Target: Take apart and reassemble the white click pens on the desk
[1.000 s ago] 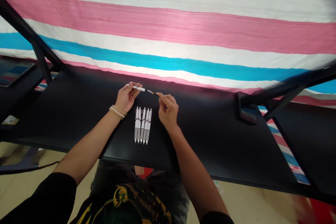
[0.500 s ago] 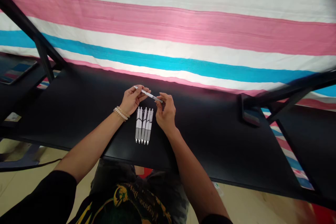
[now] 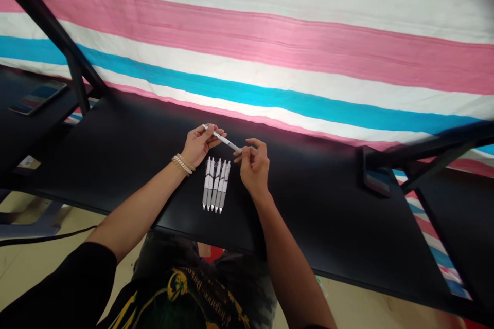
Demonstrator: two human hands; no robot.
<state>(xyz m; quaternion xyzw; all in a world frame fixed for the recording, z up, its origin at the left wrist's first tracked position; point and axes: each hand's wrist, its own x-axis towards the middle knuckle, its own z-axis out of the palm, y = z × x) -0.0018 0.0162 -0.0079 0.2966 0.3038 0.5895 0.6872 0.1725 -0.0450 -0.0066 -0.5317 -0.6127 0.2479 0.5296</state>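
"What's the left hand [image 3: 199, 146] doing?"

"Pinching a white pen [image 3: 222, 140] in its fingers. The pen slants down rightward, its end toward the other hand."

"That row of pens [image 3: 216, 185]?"

"Lying side by side on the black table [image 3: 309, 205]."

"And the right hand [image 3: 254, 167]?"

"Fingers open, just beside the pen's end. A striped cloth [image 3: 247, 61] hangs beyond."

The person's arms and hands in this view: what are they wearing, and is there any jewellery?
The left hand and right hand are bare, with no gloves. The forearms are bare too, and a black sleeve covers the upper left arm. The left wrist wears gold-coloured chain bracelets. A black top with a yellow printed design shows below.
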